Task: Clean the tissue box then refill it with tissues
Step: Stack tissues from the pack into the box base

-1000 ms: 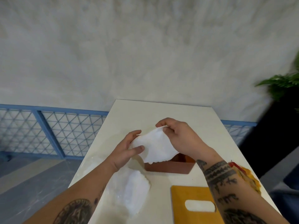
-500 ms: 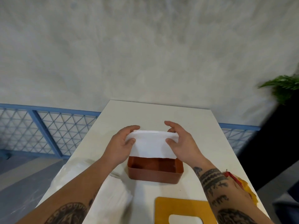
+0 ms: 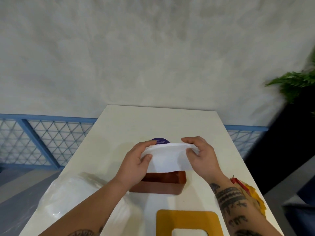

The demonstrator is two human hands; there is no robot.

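While your fingers (image 3: 189, 139) pinch both ends of the tissues (image 3: 167, 157), your left hand (image 3: 136, 160) and right hand (image 3: 202, 155) now bow the stack, which was flatter before. It hangs over the brown box (image 3: 162, 186), hiding most of the inside. A purple disc (image 3: 160, 140) now shows beyond.

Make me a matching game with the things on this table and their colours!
Things:
1. tissue
2. tissue box
3. lid
4. round disc

Colours:
a. purple
b. white
c. yellow
d. reddish brown

Pairs: 1-b, 2-d, 3-c, 4-a
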